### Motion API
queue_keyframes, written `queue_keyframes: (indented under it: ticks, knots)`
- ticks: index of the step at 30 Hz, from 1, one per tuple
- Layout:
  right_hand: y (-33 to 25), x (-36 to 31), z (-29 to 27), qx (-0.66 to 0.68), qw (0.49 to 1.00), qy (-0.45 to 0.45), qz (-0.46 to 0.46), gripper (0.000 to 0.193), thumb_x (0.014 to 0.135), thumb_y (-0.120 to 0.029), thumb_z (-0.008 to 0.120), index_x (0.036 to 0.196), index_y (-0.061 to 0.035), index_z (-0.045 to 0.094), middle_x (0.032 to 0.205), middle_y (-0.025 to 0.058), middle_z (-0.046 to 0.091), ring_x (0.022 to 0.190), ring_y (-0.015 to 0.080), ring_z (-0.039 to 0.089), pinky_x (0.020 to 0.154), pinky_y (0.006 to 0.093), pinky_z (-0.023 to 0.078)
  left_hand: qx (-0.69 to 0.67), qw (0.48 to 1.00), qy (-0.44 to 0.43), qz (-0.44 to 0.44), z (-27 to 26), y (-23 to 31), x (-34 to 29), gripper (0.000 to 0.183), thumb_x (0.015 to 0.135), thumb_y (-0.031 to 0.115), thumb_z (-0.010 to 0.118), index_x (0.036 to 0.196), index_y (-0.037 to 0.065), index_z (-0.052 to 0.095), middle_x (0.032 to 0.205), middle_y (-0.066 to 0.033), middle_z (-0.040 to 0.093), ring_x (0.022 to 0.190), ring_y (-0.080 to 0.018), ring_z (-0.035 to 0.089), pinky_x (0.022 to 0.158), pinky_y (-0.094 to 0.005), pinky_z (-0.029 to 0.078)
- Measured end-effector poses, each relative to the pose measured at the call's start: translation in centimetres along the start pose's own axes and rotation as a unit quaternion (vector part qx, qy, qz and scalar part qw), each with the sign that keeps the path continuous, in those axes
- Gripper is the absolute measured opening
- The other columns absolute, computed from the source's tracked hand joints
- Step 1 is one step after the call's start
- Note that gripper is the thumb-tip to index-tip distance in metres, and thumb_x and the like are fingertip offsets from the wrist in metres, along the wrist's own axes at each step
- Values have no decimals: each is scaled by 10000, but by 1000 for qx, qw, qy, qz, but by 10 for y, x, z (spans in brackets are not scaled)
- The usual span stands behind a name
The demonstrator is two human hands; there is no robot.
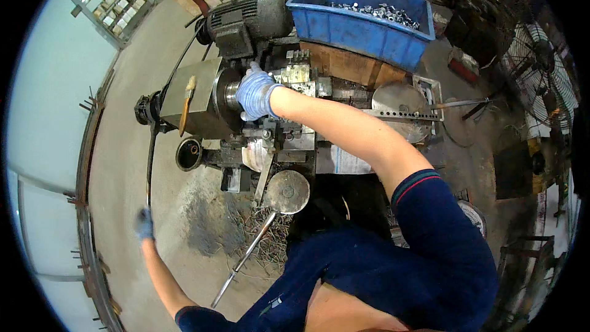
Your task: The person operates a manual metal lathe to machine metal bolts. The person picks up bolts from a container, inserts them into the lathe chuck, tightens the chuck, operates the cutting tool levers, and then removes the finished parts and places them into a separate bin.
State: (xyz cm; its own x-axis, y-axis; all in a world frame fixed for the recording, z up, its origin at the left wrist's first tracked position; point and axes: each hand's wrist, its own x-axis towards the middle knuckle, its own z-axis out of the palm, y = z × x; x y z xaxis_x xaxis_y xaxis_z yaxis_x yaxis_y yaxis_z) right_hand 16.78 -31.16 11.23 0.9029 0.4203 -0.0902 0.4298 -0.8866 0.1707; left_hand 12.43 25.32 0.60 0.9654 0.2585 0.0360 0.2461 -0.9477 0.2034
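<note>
My right hand point(255, 93), in a blue-and-white striped glove, is at the front of the lathe's round metal spindle point(231, 94). Its fingers curl there, and whatever they hold is hidden by the glove. Out to the lower left, my left hand point(145, 224), in a dark blue-grey glove, closes around the end of a long dark lever bar point(150, 166). That hand is a little smeared by motion. The bar runs up to a black hub at the left side of the lathe headstock point(195, 97). A wooden-handled brush point(187, 104) lies on the headstock cover.
Behind the lathe stand a grey electric motor point(249, 21) and a blue bin point(362, 37) holding small metal parts. A round plate with a metal handle point(287, 192) juts toward me. Metal shavings point(227, 224) litter the floor. A caged fan point(538, 61) stands at the right.
</note>
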Motion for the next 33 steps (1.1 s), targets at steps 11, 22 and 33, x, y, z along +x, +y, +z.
queue_keyframes:
  ticks: [11, 22, 33]
  knots:
    - [6, 18, 21, 81, 996, -8, 18, 446, 709, -453, 609, 966, -96, 678, 912, 130, 664, 905, 307, 623, 1000, 517, 302, 30, 996, 79, 32, 33, 94, -108, 351, 778, 381, 582, 818, 33, 596, 770, -161, 622, 718, -341, 600, 633, -425, 444]
    - [44, -58, -26, -8, 979, 182, 93, 592, 814, -575, 440, 574, -79, 656, 523, 145, 568, 599, 298, 595, 896, 427, 404, -414, 889, -193, 9, 47, 66, -45, 304, 806, 190, 633, 1004, -36, 587, 626, -87, 576, 526, -168, 582, 470, -294, 491]
    - [159, -230, -4, -63, 859, 415, 292, 546, 727, -568, 603, 1082, -154, 638, 1263, 209, 475, 1101, 366, 503, 945, 429, 401, -412, 900, -137, 35, 39, 91, -51, 369, 820, 248, 637, 1040, -41, 572, 700, -84, 569, 605, -168, 556, 561, -297, 482]
